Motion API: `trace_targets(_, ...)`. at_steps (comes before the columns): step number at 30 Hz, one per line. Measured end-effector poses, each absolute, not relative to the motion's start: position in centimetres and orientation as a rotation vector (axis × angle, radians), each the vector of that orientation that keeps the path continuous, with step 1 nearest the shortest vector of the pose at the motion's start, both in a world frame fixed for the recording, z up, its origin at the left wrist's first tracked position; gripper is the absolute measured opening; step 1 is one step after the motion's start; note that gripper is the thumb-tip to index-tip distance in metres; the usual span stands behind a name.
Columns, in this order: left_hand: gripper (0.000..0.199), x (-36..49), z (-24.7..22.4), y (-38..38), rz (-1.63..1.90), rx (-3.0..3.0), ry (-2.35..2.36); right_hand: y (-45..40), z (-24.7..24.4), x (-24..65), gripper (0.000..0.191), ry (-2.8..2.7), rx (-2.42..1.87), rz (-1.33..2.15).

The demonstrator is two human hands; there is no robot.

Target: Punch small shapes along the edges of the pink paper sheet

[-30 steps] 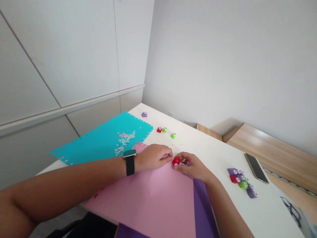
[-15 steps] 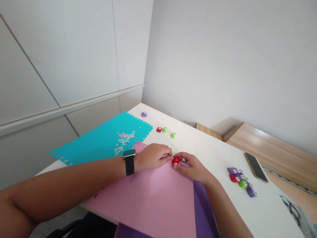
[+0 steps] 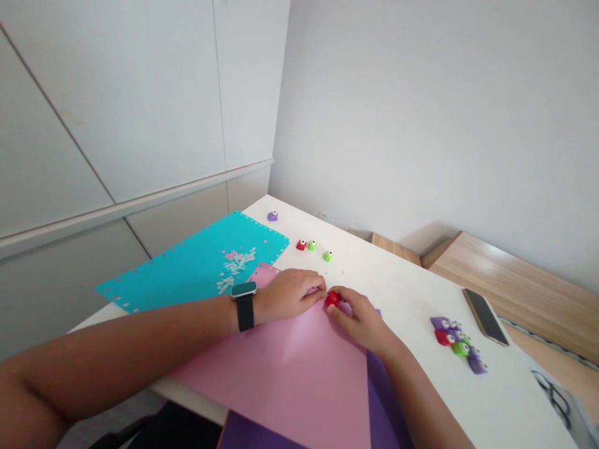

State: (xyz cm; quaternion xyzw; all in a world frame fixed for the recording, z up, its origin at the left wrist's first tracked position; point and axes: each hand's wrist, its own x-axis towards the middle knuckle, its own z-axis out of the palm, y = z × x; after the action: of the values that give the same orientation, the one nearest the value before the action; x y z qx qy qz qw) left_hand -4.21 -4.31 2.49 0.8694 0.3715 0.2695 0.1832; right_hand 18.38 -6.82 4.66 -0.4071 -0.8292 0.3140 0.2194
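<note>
A person's two bare forearms reach in from the bottom of the view and meet near the middle of a white table (image 3: 412, 293). Between the hands is a small, cube-shaped red plastic craft punch (image 3: 332, 300), at the edge of a large pink paper sheet (image 3: 281, 355). The right hand (image 3: 362, 324) is partly closed, its fingers pinching the punch from the right. The left hand (image 3: 290, 294) is curled loosely with its fingertips just beside the punch, resting at the pink sheet's edge; whether it grips the sheet, I cannot tell. A black-strapped smartwatch (image 3: 244, 305) circles the left wrist.

A purple paper sheet (image 3: 384, 405) lies partly under the pink sheet. The pink sheet's far corner overlaps a turquoise paper sheet (image 3: 187, 268), which has small holes along its edges and a scatter of tiny pale pink and white paper cut-outs (image 3: 236, 268) near its centre.

Beyond the hands, a small purple punch (image 3: 272, 216), a red punch (image 3: 301, 245) and two green punches (image 3: 311, 245) (image 3: 328, 256) stand apart on the table. To the right, a tight cluster of purple, red and green punches (image 3: 456, 343) sits near a dark smartphone (image 3: 485, 325). A pair of thin-framed glasses (image 3: 552, 399) lies at the lower right corner.
</note>
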Motion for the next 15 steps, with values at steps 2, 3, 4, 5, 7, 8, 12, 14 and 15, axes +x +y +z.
trace_targets(2, 0.017, -4.28, 2.51, -4.25, 0.761, 2.446, 1.067, -6.88, 4.65, 18.20, 0.007, -2.287, -1.130, 0.856)
trace_targets(3, 0.017, -4.31, 2.50, -4.23, 0.761, 2.444, 1.073, -6.93, 4.67, 18.12, 0.007, -2.284, -1.135, 0.849)
trace_targets(4, 0.016, -4.34, 2.49, -4.22, 0.761, 2.442, 1.079, -6.98, 4.71, 18.06, 0.007, -2.281, -1.143, 0.841)
trace_targets(5, 0.016, -4.35, 2.47, -4.20, 0.761, 2.441, 1.082, -7.04, 4.77, 18.01, 0.007, -2.280, -1.151, 0.833)
trace_targets(7, 0.016, -4.38, 2.48, -4.19, 0.760, 2.441, 1.085, -7.15, 4.93, 17.96, 0.008, -2.283, -1.171, 0.817)
trace_targets(8, 0.016, -4.39, 2.50, -4.19, 0.760, 2.442, 1.085, -7.19, 5.00, 17.94, 0.008, -2.284, -1.181, 0.811)
trace_targets(12, 0.016, -4.44, 2.58, -4.14, 0.763, 2.448, 1.087, -7.31, 5.14, 17.78, 0.008, -2.276, -1.216, 0.795)
trace_targets(14, 0.016, -4.46, 2.52, -4.10, 0.768, 2.451, 1.089, -7.37, 5.11, 17.63, 0.007, -2.264, -1.226, 0.784)
trace_targets(15, 0.016, -4.47, 2.46, -4.08, 0.773, 2.452, 1.089, -7.40, 5.08, 17.54, 0.007, -2.257, -1.230, 0.778)
